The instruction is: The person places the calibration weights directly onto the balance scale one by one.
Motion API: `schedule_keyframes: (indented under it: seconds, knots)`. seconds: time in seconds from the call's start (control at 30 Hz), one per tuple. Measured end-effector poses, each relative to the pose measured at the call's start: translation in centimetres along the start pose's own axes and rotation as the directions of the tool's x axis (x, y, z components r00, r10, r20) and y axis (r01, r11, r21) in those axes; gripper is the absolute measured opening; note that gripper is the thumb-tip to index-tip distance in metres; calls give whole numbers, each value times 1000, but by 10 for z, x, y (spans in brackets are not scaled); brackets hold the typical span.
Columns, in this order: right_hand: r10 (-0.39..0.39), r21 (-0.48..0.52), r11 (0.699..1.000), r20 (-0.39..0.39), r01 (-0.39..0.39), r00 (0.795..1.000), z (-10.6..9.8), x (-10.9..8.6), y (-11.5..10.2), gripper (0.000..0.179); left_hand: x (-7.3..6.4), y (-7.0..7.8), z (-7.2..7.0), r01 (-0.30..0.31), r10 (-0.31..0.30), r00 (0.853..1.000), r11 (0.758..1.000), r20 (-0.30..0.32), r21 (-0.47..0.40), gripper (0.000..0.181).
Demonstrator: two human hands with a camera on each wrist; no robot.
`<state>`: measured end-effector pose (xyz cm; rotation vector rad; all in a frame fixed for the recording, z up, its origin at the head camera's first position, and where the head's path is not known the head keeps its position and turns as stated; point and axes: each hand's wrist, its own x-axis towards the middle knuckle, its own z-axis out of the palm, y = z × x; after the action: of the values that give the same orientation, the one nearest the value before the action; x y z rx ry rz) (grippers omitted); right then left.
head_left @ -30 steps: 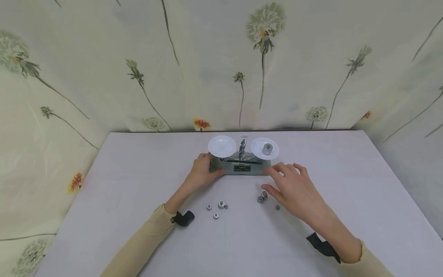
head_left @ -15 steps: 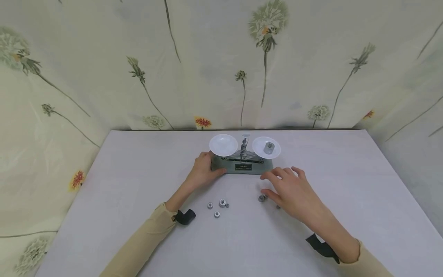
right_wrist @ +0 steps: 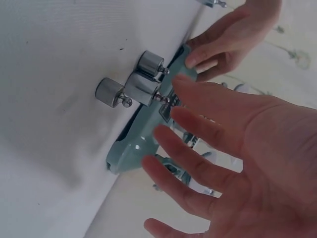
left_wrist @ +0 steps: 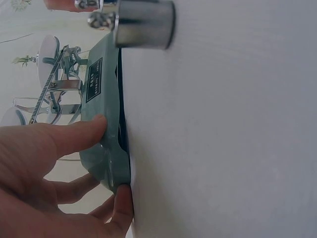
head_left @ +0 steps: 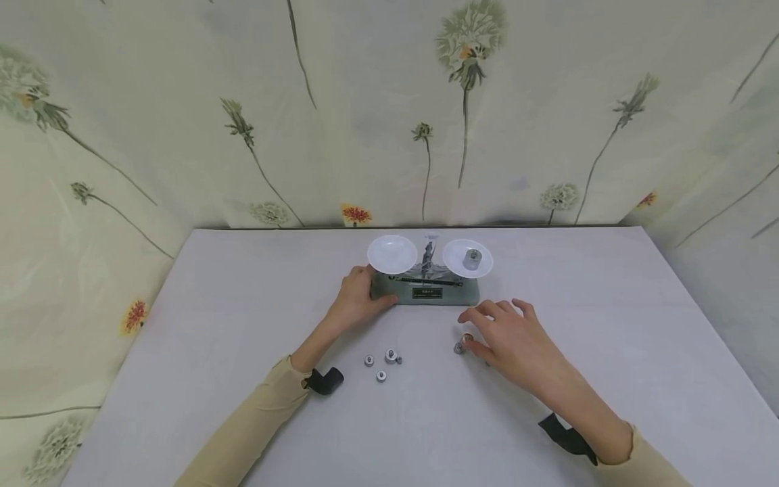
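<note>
A green-based balance scale (head_left: pixel 450 295) stands at the back of the table, with two white pans. One metal weight (head_left: pixel 472 259) sits on the right pan; the left pan (head_left: pixel 392 255) holds nothing. My left hand (head_left: pixel 354 303) grips the left end of the base, thumb on its front and fingers behind, as the left wrist view (left_wrist: pixel 101 141) shows. Fingers spread, my right hand (head_left: pixel 514 341) hovers before the base's right end. Its thumb lies right by small knobbed weights (head_left: pixel 459 348). Three cylindrical weights (right_wrist: pixel 142 88) show near that thumb in the right wrist view.
Left of centre, several more weights (head_left: pixel 391 356) stand on the white table (head_left: pixel 274 270), in front of the scale. Behind the table's back edge rises a cloth backdrop (head_left: pixel 365 135) printed with dandelions. Black wrist straps (head_left: pixel 325 381) sit at both wrists.
My right hand has drawn slightly back from the scale's base, and its thumb now reaches over the small weights. The left hand keeps its grip on the scale.
</note>
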<state>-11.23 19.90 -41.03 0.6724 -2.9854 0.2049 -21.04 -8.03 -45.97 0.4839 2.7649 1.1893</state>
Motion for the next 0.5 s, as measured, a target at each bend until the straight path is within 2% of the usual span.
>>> schedule_keyframes:
  seconds: [0.5]
  knots:
    - [-43,-16,999,22,43,999,10,3,-2,37,-1,-3,-2,0,0,1000,1000,3,-17,67]
